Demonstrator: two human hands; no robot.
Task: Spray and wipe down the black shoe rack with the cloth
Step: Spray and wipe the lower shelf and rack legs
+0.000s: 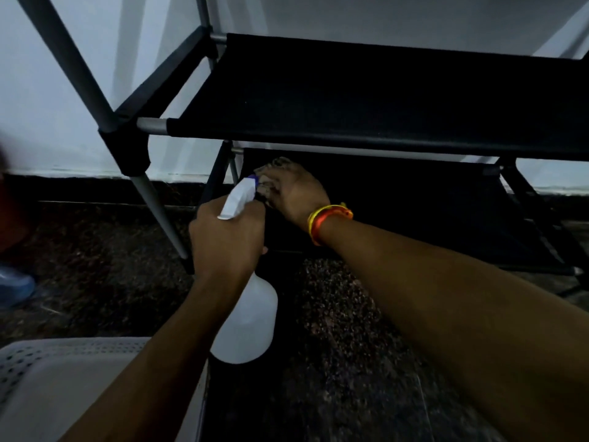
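Under the upper black shelf of the shoe rack (pixel 366 100), right hand (pixel 294 189) presses a patterned cloth (pixel 271 177) onto the lower shelf's left end, fingers curled over it; left hand (pixel 228 237) grips the neck of a white spray bottle (pixel 247 320), nozzle aimed far toward the cloth; orange-yellow band (pixel 328 218) on right wrist; pale perforated basket (pixel 73 371) near left.
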